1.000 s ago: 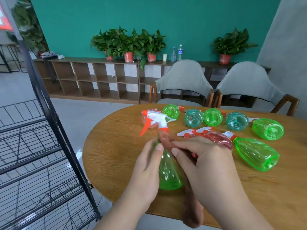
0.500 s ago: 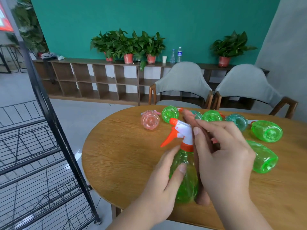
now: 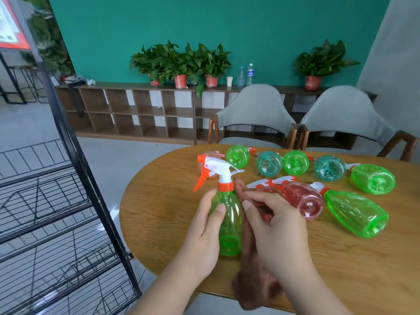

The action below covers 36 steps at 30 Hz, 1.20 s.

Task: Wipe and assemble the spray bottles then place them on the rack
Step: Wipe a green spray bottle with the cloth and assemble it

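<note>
Far left stood the black wire rack point(image 3: 68, 201), just beside the round wooden table point(image 3: 159, 219). The left hand point(image 3: 204, 233) was wrapped round the body of a green spray bottle point(image 3: 228, 226), thumb across the front, holding it upright above the table's near edge. The bottle's white & orange trigger head point(image 3: 218, 172) sat on the neck, nozzle pointing left. Against the bottle's right side ran a brown cloth point(image 3: 252, 289), top end poking up by the collar, bottom end hanging past the table edge. The right hand point(image 3: 278, 233) had its fingers curled over that cloth, pressing it to the bottle. Right of the hands lay a pink bottle point(image 3: 305, 202) on its side, then a big green bottle point(image 3: 355, 213), w/ a row of more green & teal ones behind, all lying down. Step in hand, as I judged it: wiping this bottle, head apparently fitted already, tho can't tell if it was screwed tight. Nxt move prob calls for finishing the rub round the body, checking the collar is snug, then letting the cloth go & carrying the bottle left to a rack shelf, set upright so it won't tip btwn the wires
</note>
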{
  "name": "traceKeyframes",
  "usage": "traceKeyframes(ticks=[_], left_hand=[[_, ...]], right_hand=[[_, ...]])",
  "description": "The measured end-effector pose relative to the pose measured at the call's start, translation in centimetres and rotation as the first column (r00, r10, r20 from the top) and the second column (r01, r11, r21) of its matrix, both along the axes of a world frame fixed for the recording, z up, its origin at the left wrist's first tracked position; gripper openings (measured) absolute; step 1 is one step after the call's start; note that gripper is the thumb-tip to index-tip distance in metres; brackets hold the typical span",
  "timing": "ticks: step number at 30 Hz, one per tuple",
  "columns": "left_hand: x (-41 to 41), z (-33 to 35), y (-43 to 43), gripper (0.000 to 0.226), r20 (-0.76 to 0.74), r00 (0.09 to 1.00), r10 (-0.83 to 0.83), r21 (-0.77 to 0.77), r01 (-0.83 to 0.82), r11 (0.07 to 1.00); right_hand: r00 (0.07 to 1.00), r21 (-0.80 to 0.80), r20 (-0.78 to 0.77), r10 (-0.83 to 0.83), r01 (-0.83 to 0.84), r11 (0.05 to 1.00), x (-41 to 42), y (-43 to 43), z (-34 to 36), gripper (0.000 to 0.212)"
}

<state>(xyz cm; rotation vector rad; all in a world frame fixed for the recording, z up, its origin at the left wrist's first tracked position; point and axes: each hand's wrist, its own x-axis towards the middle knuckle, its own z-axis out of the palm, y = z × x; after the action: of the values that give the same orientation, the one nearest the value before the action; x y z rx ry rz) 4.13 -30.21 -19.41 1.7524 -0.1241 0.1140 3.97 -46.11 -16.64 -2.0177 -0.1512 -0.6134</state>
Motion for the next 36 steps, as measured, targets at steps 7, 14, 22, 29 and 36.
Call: traceKeyframes(ticks=[7, 14, 22, 29, 36], left_hand=[[0.6, -0.5, 0.5, 0.066, 0.069, 0.993, 0.098, 0.017, -0.100, 0.995], [3.8, 0.0, 5.1, 0.057, 0.061, 0.969, 0.238, 0.123, -0.244, 0.962], [10.0, -1.1, 10.3, 0.077, 0.067, 0.956, 0.286, 0.260, -0.294, 0.920], [14.4, -0.2, 12.4, 0.064, 0.113, 0.933, 0.341, 0.435, -0.355, 0.828], [19.8, 0.4, 13.7, 0.057, 0.105, 0.926, 0.363, 0.546, -0.359, 0.757]], right_hand=[[0.985, 0.277, -0.123, 0.117, -0.079, 0.958, -0.1, 0.5, 0.7, 0.016], [0.968, 0.453, -0.183, 0.175, -0.075, 0.888, -0.1, -0.1, 1.7, 0.016], [0.957, 0.514, -0.214, 0.195, -0.059, 0.856, 1.4, -0.1, 2.0, 0.018], [0.950, 0.539, -0.239, 0.199, -0.041, 0.841, 4.0, 0.5, 1.7, 0.017], [0.939, 0.577, -0.258, 0.230, -0.041, 0.816, 6.9, 2.1, 1.6, 0.015]])
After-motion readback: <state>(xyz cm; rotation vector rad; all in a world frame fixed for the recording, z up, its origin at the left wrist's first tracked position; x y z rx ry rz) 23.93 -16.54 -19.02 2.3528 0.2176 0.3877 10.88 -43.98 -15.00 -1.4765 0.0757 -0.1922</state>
